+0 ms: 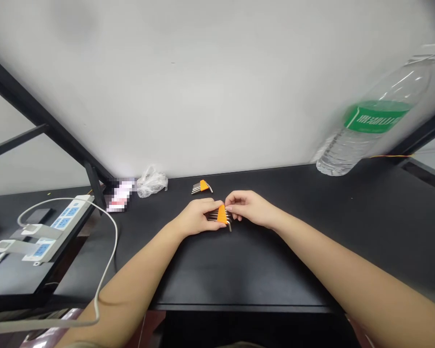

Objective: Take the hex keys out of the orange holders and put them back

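Note:
My left hand (199,216) grips an orange hex key holder (222,215) with several metal hex keys in it, fingers and thumb on either side. Closed in a pinch at the holder's right side is my right hand (248,207); its fingertips are on the bent ends of the keys, and I cannot make out which key they hold. Farther back on the black table (275,270) lies a second orange hex key set (203,185), untouched, its keys pointing left.
A crumpled clear plastic bag (151,182) lies near the wall, beside a blurred-out packet (121,195). At left are a white power strip (63,224) and a looping cable (115,241) that passes over my left forearm. A large plastic bottle (362,123) stands back right.

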Tool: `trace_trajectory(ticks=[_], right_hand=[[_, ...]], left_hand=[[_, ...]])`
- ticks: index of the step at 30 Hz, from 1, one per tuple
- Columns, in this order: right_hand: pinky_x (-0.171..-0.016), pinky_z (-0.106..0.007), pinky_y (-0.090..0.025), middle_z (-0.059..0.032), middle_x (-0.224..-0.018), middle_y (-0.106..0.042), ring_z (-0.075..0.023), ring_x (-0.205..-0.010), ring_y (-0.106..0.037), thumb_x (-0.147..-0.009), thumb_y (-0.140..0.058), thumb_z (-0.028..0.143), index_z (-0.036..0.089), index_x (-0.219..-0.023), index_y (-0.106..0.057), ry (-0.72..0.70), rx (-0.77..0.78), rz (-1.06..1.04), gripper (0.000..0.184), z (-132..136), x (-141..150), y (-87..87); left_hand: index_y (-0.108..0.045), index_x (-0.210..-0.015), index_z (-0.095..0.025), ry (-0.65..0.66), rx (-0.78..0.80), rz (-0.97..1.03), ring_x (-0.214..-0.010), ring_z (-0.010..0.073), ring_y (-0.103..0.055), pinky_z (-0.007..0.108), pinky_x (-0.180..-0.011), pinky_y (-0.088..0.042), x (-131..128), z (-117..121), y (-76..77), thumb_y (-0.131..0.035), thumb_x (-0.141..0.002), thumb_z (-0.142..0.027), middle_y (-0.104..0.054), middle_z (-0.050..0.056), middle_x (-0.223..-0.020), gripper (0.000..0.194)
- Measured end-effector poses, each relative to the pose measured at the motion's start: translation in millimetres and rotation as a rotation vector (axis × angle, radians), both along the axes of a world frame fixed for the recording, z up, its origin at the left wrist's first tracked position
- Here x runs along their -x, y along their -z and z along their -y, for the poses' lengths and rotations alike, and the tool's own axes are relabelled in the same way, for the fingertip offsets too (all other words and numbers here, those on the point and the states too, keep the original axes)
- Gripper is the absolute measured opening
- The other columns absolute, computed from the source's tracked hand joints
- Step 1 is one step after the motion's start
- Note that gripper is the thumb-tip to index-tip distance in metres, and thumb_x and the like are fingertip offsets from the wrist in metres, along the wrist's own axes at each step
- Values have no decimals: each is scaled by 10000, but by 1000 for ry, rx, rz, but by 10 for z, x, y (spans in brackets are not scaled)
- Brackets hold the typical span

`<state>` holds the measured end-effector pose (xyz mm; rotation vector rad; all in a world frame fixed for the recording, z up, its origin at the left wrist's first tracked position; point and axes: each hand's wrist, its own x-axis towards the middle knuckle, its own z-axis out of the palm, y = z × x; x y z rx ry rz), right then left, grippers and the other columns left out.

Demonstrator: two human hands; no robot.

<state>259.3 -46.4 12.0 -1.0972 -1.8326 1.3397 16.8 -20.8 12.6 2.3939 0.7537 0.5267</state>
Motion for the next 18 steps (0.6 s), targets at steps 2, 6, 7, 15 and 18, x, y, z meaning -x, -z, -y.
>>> trace_trajectory(ticks=[2,6,7,15,18], right_hand=[[-738,-328,-514,-36,-902,-694,-176,-782,-649,-958,-553,394,206,-959,-671,62,-171,197,222,-31,-92,-24],[-777,-351,-476,-86,-1024,-673,-222,-876,-645,-931,-588,369,212,-969,-694,258,-430,729,194,-99,-338,-40],[-724,-340,-466,-99,-1023,-664,-218,-823,-640,-914,-605,369,204,-962,-688,267,-396,841,191,-117,-388,-25],[-615,-310,-357,-105,-899,-656,-205,-726,-596,-817,-594,147,190,-779,-615,179,-376,1059,61,-95,-304,26],[-630,-287,-364,-53,-864,-655,-177,-723,-577,-830,-574,134,210,-791,-588,96,-447,904,86,-16,-203,-75]], left_hand=[[-672,-1228,-233,-8,15,17,-787,151,-586,253,-739,-485,14,-2,-1,-755,-848,-462,-628,24,-902,452],[-639,-1290,-236,-16,58,17,-835,163,-616,263,-780,-508,46,-5,-5,-743,-865,-443,-665,38,-970,484],[-639,-1288,-235,-15,64,14,-847,165,-622,264,-786,-510,51,-6,-5,-742,-867,-441,-669,40,-981,480],[-630,-1316,-235,-25,48,0,-854,170,-626,264,-775,-507,49,-24,27,-745,-861,-450,-671,41,-983,517],[-642,-1298,-234,-15,43,-7,-818,163,-612,260,-762,-493,48,-12,0,-747,-857,-460,-664,31,-941,507]])
